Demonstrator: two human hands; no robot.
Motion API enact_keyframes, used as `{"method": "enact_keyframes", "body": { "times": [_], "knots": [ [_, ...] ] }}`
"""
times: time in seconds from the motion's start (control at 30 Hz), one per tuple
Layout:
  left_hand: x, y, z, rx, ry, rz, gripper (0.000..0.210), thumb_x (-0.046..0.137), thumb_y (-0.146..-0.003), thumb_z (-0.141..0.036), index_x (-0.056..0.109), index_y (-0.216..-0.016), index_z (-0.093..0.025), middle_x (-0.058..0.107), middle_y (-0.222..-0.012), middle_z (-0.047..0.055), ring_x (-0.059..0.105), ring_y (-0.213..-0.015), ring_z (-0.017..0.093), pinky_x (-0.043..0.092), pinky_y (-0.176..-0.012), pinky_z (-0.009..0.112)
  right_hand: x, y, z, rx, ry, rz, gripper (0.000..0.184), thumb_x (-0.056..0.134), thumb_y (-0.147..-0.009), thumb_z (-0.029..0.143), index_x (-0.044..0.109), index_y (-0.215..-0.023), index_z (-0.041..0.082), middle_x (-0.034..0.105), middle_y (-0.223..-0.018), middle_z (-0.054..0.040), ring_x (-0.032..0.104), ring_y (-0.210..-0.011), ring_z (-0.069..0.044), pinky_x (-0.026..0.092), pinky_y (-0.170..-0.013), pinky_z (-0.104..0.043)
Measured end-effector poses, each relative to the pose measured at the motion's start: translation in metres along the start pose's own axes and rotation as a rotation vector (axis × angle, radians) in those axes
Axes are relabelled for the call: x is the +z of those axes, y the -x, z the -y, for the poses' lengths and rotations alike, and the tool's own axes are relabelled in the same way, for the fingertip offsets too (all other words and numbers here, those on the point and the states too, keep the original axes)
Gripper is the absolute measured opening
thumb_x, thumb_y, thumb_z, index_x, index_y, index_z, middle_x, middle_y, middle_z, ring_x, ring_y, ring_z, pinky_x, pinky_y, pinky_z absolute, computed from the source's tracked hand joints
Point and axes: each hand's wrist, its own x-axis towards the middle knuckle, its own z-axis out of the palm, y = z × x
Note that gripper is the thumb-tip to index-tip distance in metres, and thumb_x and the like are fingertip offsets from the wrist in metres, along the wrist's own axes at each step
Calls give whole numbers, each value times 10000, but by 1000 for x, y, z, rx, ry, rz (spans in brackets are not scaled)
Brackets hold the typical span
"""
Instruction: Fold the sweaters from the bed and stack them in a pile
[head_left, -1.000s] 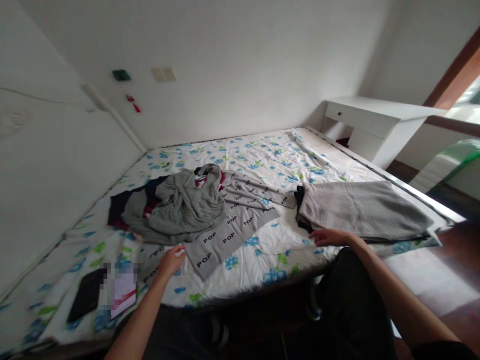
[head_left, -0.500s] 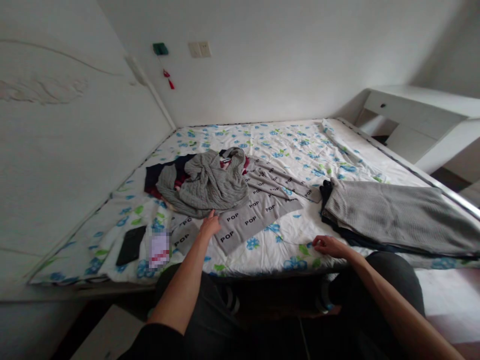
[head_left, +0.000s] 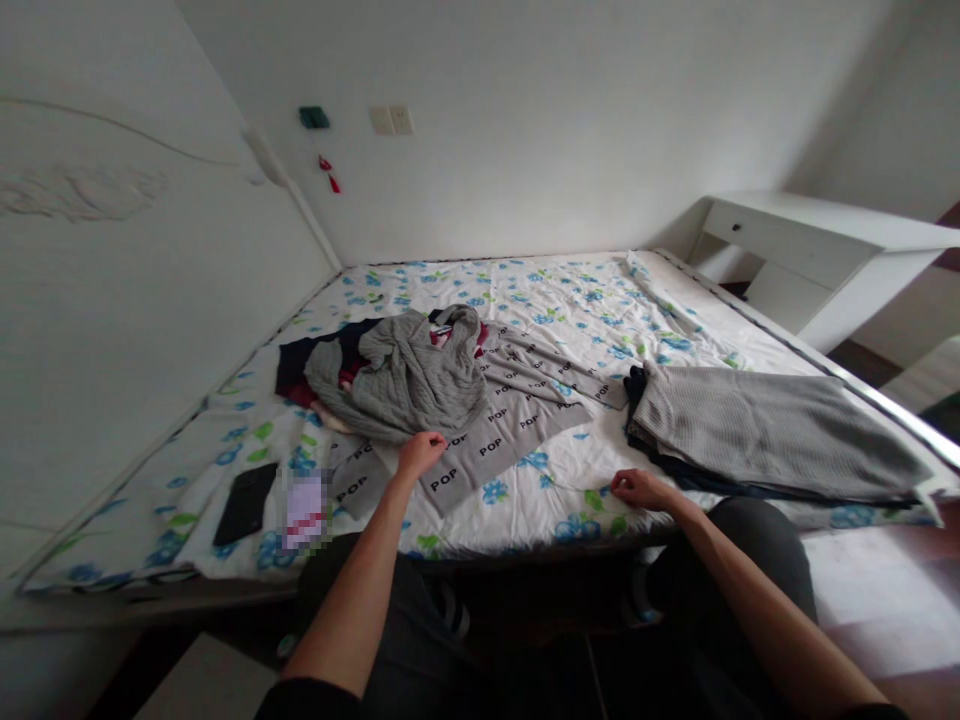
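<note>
Just beyond your left hand (head_left: 422, 455), its grip unclear, lies the gray cable-knit sweater (head_left: 420, 375), seemingly soft and light, best lifted by its near edge; your right hand (head_left: 641, 489), well apart, curls loosely, apparently empty.

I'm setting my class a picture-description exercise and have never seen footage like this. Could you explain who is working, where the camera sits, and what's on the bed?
There is no machine: these are a person's bare hands, seen from a camera on that person's head. The left hand is at the near edge of a grey knitted garment, which partly covers a POP-printed garment; whether it grips anything is unclear. The right hand seems to hold nothing, near the floral sheet's front edge. Beside it lies folded grey ribbed clothing. At left are a flat black item and a pixelated one.
</note>
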Motion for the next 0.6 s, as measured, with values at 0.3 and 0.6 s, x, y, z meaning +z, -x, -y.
{"method": "enact_keyframes", "body": {
  "times": [0.3, 0.6],
  "knots": [
    [71, 136, -69, 322, 541, 571, 176, 764, -758, -363, 688, -694, -218, 670, -710, 4, 578, -751, 190, 441, -787, 306, 49, -8, 24, -182, -34, -234, 875, 799, -822, 254, 603, -1674, 235, 765, -1308, -116, 735, -894, -229, 592, -988, -402],
    [130, 262, -76, 304, 840, 1097, 340, 891, -728, -434, 670, -865, -214, 606, -814, -27, 507, -783, 145, 404, -772, 284, 88, -8, 37, -468, 29, -160, 433, 573, -983, 193, 841, -1322, 229, 697, -1506, -146, 733, -1245, -284, 548, -1152, -430]
  ]
}}
